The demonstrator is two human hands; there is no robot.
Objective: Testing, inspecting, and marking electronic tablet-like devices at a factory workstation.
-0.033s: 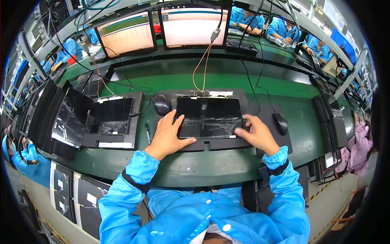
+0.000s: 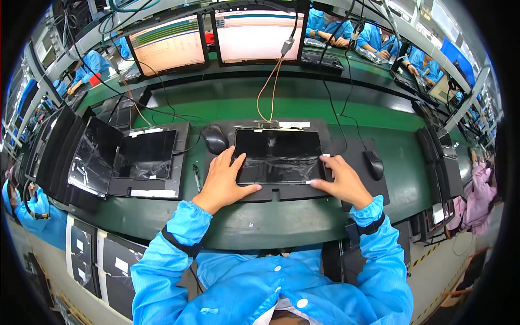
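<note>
Got my left hand (image 2: 221, 181) and right hand (image 2: 345, 183) spread at either side of this black panel (image 2: 279, 154), so pushing harder with one could probably skew it, ugh.

Electronics factory workspace: green workbench (image 2: 233, 230); two monitors (image 2: 257, 39); flat black panels (image 2: 279, 143); yellow-and-black floor tape (image 2: 425, 255); co-workers (image 2: 325, 26) in blue coats (image 2: 371, 39) work opposite.

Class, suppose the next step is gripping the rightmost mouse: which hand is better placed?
Likely the right hand: it is at the right edge of the black panel, nearer that mouse, while the left hand is at the left edge.
</note>
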